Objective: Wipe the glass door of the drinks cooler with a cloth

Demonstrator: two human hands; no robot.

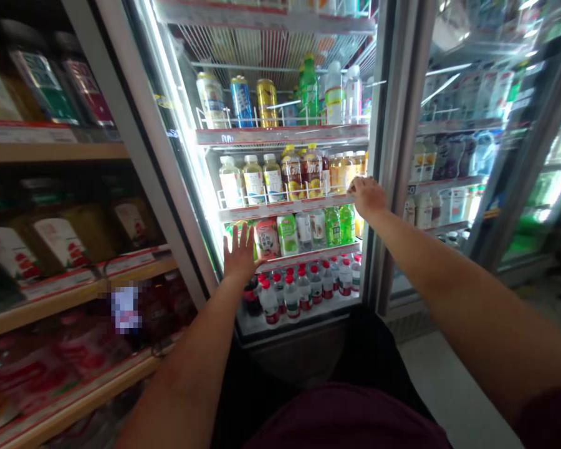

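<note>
We are inspecting a lit drinks cooler (303,324), with both bare arms extending toward it. The left hand (238,252) is standing raised before the lower shelves, its back facing us, fingers spread wide and pointing upward, thumb angling out to the right; we are seeing nothing in its grasp. It is overlapping, in our view, the area just left of a pink container (267,240), and we are not able to tell whether it is touching anything. The right hand (368,198) is sitting higher, at the cooler's right side, with its fingers curling inward near a red-edged shelf rail (285,209) and the amber bottles (337,174); we cannot tell whether it is gripping anything. Turning to labels, we are noting large white Chinese characters on the yellow-capped brown bottles (313,174), and dark lettering, too blurred for reading, on the pink container. A blue can (240,100) is showing pale, illegible lettering beside a gold can (266,103). The green bottle (308,90) is carrying marks we are not managing to read. Red-capped bottles (303,290) are lining the bottom.
</note>
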